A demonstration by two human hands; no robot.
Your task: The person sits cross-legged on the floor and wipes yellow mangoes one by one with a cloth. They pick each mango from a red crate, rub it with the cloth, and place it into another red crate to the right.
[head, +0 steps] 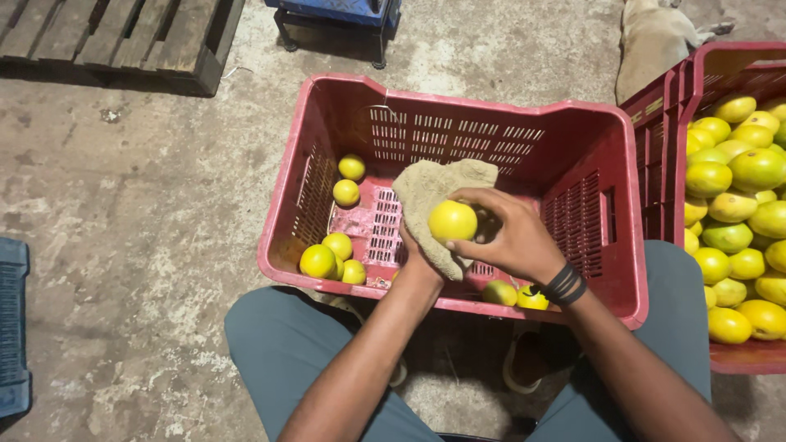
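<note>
Above the red crate (458,315), my right hand (512,237) pinches a yellow fruit (452,220) against the cloth (430,200) cupped by my left hand (416,255); loose fingertips could let it drop.

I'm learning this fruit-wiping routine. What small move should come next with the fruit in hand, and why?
Probably turn the yellow-green citrus fruit a little against the beige cloth. The right hand grips it from the side while the left hand backs it with the cloth, so only the covered face gets rubbed; the face toward the camera is bare.
</note>
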